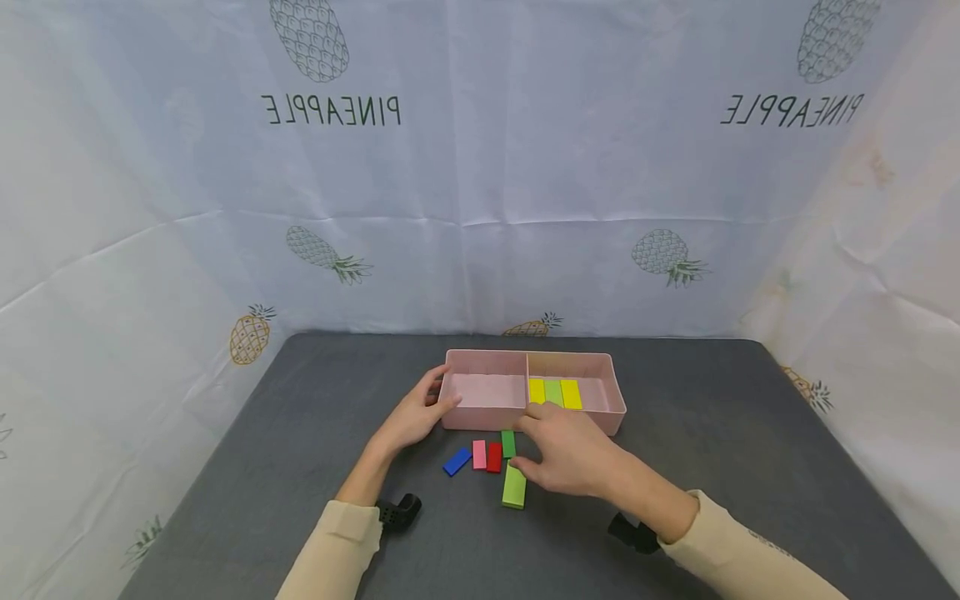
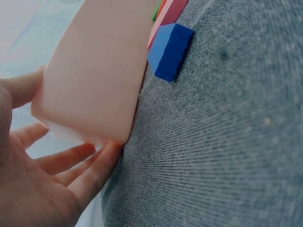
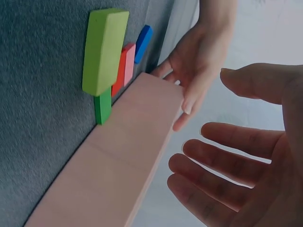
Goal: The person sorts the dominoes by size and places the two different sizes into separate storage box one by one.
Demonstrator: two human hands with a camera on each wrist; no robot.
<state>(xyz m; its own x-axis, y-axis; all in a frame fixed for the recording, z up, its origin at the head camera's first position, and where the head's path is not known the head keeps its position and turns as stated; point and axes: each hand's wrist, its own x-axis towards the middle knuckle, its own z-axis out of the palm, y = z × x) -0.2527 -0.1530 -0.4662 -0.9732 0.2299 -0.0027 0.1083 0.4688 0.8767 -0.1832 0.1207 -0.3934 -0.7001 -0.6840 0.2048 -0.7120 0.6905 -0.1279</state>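
A pink two-compartment box [image 1: 487, 419] stands on the dark table. My left hand [image 1: 414, 414] grips its left end, thumb at the front rim and fingers around the end wall, as the left wrist view shows at the box corner [image 2: 90, 85]. My right hand [image 1: 572, 450] hovers by the front wall with fingers spread and nothing between them. Below it lies a light green block [image 1: 514, 486], larger than its neighbours. Beside that are a green block [image 1: 508, 444], a red block [image 1: 494, 457], a pink block [image 1: 479, 455] and a tilted blue block [image 1: 457, 462].
In the box's right compartment, two yellow blocks [image 1: 572, 395] flank a light green one [image 1: 553, 392]. The left compartment [image 1: 487, 390] shows its bare floor. A pineapple-print cloth [image 1: 480, 167] hangs behind the table [image 1: 352, 367].
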